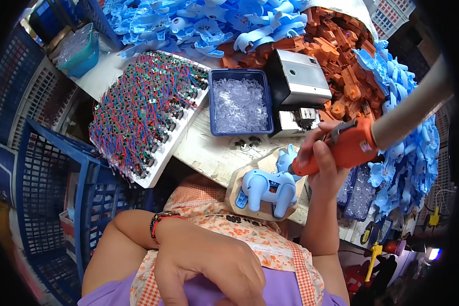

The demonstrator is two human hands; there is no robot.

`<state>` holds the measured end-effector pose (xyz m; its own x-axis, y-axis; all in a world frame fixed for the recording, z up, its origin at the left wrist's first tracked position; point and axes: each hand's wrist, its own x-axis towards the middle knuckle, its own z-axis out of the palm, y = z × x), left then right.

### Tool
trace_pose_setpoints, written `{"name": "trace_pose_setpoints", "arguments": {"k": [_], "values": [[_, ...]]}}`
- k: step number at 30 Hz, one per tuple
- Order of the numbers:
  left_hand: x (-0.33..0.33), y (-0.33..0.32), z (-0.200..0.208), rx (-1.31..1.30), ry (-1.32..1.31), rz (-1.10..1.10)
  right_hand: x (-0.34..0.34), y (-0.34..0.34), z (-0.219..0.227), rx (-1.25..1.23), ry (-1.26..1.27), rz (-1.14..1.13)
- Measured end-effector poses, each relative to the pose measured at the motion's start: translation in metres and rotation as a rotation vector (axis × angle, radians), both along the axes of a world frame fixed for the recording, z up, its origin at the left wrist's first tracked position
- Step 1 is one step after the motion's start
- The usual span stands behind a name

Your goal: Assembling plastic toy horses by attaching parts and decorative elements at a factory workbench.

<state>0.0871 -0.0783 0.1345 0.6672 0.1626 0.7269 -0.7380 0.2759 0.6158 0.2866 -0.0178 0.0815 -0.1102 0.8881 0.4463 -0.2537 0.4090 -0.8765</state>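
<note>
My right hand is wrapped round an orange power screwdriver, from which a thick pale hose or sleeve runs to the upper right. The screwdriver's dark nose points down-left at a light-blue plastic toy animal, close to its head end; the bit's contact is hidden. That toy lies on its side in a wooden holder at the table's front edge, with a small opening in its body. My left hand is curled close to my chest, away from the toy. Its fingertips are hidden at the lower edge.
A blue tray of clear plastic pieces stands beyond the toy, beside a silver-and-black box. Wired circuit boards cover a white foam board at left. Blue shells and orange parts are heaped behind. Blue crates stand left.
</note>
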Motion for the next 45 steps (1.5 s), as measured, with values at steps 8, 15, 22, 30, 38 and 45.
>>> {"name": "trace_pose_setpoints", "arguments": {"k": [8, 15, 22, 30, 38, 45], "values": [[0.009, 0.000, -0.001, -0.022, -0.091, -0.087, 0.006, -0.002, -0.005, 0.008, 0.059, 0.137], [-0.001, 0.001, -0.004, 0.035, -0.069, -0.082, 0.014, 0.025, 0.017, 0.199, 0.088, 0.004], [0.004, -0.006, -0.014, 0.324, -0.188, -0.033, 0.011, 0.074, -0.001, 0.364, 0.099, -0.478], [-0.005, -0.004, -0.010, 0.126, -0.057, -0.117, 0.027, 0.051, 0.015, 0.200, 0.048, -0.330], [-0.036, 0.005, -0.032, 0.086, 0.393, 0.619, 0.041, -0.034, 0.037, 0.169, -0.007, -0.018], [-0.027, 0.019, -0.116, 0.547, 0.860, 1.169, 0.034, -0.050, 0.028, 0.134, 0.005, -0.027]]}}
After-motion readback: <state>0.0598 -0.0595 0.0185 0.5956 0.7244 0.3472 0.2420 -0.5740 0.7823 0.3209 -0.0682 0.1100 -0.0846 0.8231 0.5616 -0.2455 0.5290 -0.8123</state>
